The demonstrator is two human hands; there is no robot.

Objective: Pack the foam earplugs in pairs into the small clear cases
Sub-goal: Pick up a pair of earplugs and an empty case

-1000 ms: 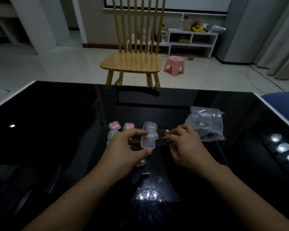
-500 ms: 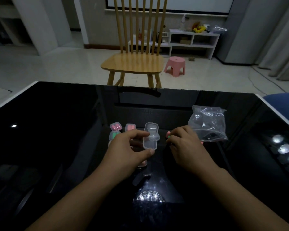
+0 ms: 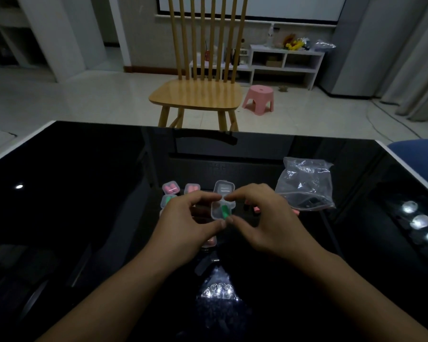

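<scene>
Both hands are holding one open clear case (image 3: 222,203) over the black table (image 3: 84,193), with a green earplug (image 3: 224,211) lying in its lower half.

The left hand (image 3: 190,220) is pinching the case between thumb and forefinger, and the right hand (image 3: 265,218) is curling its thumb and forefinger onto the case's right edge — whether it is gripping the earplug itself cannot be told. Filled cases are sitting just behind the left hand: two with pink plugs (image 3: 171,188) (image 3: 192,188) and one with green (image 3: 168,201), half hidden by the knuckles; another pinkish case (image 3: 210,241) is peeking out beneath the left hand. A crumpled clear bag (image 3: 304,183) is lying near the right hand. Beyond the table a wooden chair (image 3: 195,95) and a pink stool (image 3: 258,98) are standing.
</scene>
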